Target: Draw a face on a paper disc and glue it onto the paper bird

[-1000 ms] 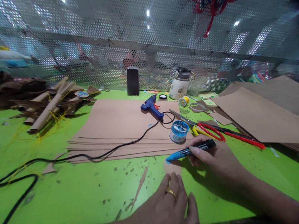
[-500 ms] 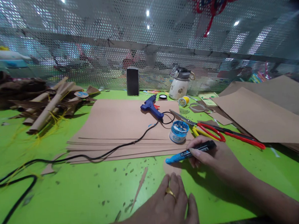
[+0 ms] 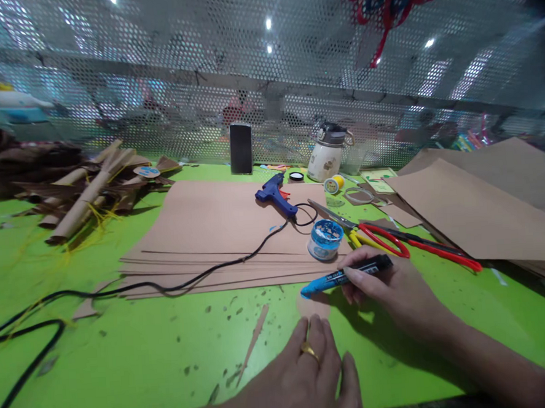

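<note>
My right hand (image 3: 388, 289) grips a marker (image 3: 366, 268) with a black barrel, its front end coated in blue paint. The blue tip touches the far edge of a small rounded piece of brown paper (image 3: 314, 308) on the green table. Laid flat, my left hand (image 3: 313, 368) wears a gold ring and presses on the near side of that piece with its fingertips. Beyond the marker, a small jar of blue paint (image 3: 325, 241) stands open on a stack of brown paper sheets (image 3: 199, 217). A smear of blue shows on the paper piece under the tip.
A blue glue gun (image 3: 275, 195) lies on the stack, its black cord (image 3: 167, 289) running left. Scissors with red handles (image 3: 388, 237) and yellow-handled ones lie right of the jar. Rolled paper tubes (image 3: 82, 200) are at left, more brown sheets (image 3: 476, 210) at right, a bottle (image 3: 327, 154) behind.
Both hands stay almost in place. The marker tip has shifted very slightly on the far edge of the paper piece, and a little blue shows there.
</note>
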A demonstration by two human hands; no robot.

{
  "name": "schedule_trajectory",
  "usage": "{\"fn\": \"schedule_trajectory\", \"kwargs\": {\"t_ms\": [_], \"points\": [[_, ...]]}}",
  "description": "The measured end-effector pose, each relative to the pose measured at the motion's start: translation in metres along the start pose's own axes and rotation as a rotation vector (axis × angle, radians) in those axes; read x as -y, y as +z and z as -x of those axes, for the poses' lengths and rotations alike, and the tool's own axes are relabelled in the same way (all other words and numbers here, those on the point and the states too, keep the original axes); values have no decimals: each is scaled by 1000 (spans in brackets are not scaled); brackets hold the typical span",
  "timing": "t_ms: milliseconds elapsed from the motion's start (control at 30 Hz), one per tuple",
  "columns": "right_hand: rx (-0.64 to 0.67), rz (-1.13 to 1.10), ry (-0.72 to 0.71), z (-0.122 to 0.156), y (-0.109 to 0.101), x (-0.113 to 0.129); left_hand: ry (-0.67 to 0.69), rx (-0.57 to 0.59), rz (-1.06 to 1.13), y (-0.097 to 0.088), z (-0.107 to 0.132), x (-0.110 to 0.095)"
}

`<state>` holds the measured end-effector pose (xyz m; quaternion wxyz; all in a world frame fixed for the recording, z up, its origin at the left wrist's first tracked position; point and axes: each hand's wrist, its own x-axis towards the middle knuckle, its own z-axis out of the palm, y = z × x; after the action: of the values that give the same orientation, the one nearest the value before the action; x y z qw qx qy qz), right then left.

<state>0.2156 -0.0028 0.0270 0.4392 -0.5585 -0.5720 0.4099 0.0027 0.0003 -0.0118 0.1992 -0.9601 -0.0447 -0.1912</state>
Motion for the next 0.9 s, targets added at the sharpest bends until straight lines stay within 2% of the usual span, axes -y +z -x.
{"fn": "schedule_trajectory", "kwargs": {"t_ms": [200,500,900], "points": [[-37,-34,-11,0,-1,-2,-26,-91,-16,7,1,-4],[1,-16,0,0,2,2,4,-23,-10,-1,-2,0],[-115,-17,4,-1,-4,-2,-15,-71,-12,5,0,-2]]}}
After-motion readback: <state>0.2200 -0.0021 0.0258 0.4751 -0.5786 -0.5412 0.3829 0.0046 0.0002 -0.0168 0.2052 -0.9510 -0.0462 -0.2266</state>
